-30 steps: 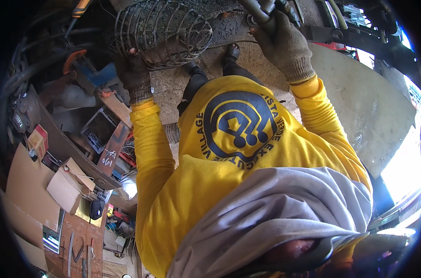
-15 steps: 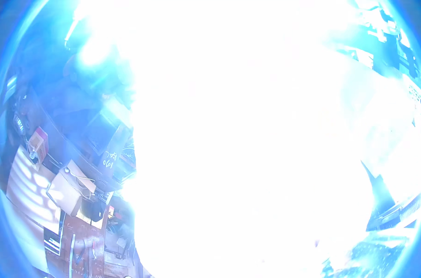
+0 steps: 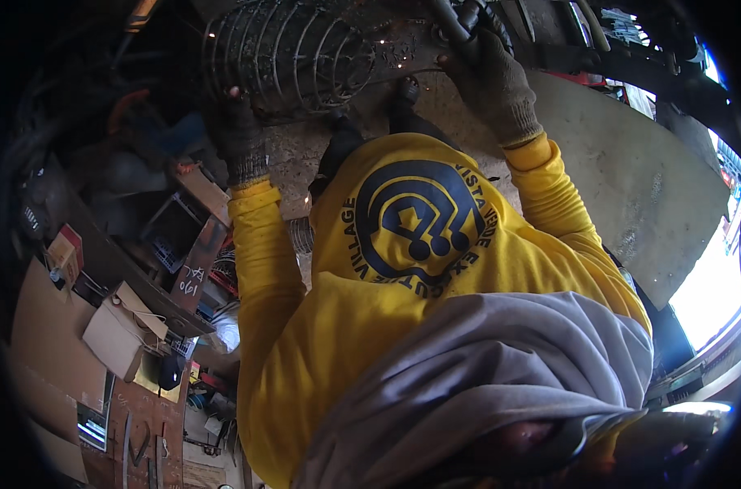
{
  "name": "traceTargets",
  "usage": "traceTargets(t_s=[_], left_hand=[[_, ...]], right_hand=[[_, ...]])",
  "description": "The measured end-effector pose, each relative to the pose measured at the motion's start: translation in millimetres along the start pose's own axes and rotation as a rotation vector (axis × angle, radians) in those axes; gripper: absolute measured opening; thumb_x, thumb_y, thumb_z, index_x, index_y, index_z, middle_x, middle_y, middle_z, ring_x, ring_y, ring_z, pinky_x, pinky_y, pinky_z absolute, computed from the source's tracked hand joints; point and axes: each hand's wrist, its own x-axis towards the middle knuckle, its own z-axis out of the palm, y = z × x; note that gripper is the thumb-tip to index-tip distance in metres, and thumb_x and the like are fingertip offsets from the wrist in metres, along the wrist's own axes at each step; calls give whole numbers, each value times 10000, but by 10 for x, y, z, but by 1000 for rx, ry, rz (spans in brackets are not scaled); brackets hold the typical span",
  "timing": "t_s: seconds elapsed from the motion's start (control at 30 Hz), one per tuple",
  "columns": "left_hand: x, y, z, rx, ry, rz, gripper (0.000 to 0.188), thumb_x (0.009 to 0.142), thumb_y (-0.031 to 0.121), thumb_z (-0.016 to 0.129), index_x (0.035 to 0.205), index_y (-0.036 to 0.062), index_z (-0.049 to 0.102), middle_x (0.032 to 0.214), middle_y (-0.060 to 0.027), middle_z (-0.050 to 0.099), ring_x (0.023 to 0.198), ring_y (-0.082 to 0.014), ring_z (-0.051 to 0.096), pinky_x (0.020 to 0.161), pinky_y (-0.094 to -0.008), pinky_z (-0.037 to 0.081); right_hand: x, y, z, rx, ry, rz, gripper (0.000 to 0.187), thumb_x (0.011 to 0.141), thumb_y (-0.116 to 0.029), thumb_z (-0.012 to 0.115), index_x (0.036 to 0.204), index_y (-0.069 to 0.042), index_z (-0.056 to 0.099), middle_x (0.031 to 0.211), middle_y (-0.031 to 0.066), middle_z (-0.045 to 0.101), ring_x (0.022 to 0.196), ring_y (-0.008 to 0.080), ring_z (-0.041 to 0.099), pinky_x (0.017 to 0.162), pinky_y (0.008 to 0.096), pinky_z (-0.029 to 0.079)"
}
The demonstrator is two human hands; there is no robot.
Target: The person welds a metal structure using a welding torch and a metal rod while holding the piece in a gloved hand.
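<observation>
- Grips tubular tool (image 3: 450, 23) in right hand (image 3: 494, 91), beyond yellow shirt (image 3: 350, 326), rightward;
- Places left hand (image 3: 240, 134) at wire cage (image 3: 277, 57), beyond yellow shirt, leftward; cannot tell grip;
- Shows cage ribs (image 3: 315, 67) assembled, sparks (image 3: 400, 65) beside; appears unfinished.

Lone head-worn view, left one of a side-by-side fisheye pair; looks steeply down over the wearer's front, upright; grey head cloth (image 3: 501, 350) nearest, very close, at lower centre; yellow sweatshirt (image 3: 346, 350) just past it; gloved left hand (image 3: 238, 134) and gloved right hand (image 3: 494, 90) farther out, near top edge; wide field takes in cardboard sheet (image 3: 52, 326) left, pale sheet (image 3: 631, 179) right; corners dark.
</observation>
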Motion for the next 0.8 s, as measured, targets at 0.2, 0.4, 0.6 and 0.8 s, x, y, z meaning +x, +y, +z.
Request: traceTargets(t_s=[0.2, 0.4, 0.6, 0.8], left_hand=[[16, -76, 20, -378, 16, -116, 496, 1005, 227, 398, 1456, 32, 335, 1467, -144, 386, 1331, -288, 381, 1084, -450, 341], [99, -286, 17, -758, 42, -181, 502, 980, 219, 495, 1424, 11, 385, 1362, -143, 507, 1222, -249, 489, 1035, -364, 382], [57, -525, 20, -694, 74, -89, 496, 959, 280, 563, 1349, -14, 478, 1313, -151, 565, 1180, -243, 533, 1006, -333, 386], [44, -417, 15, -535, 44, -11, 552, 954, 374, 561, 1332, -23, 493, 1326, -157, 555, 1199, -249, 518, 1021, -348, 362]], right_hand=[[-8, -1, -189, 372, -318, 282, 436, 881, -370, 648, 1163, -51, 554, 934, 114, 680, 808, 207, 679, 695, 377, 537], [-82, 4, -102, 197, -11, -95, 380, 867, -287, 689, 1149, -72, 551, 1011, 138, 654, 898, 290, 659, 713, 391, 532], [-91, -114, -125, 169, -63, 12, 550, 831, -267, 710, 1270, -67, 447, 1020, 196, 645, 969, 394, 639, 779, 452, 522], [-276, -26, -100, 157, -129, 29, 573, 856, -251, 706, 1309, -21, 442, 865, 125, 673, 730, 234, 693, 680, 341, 538]])
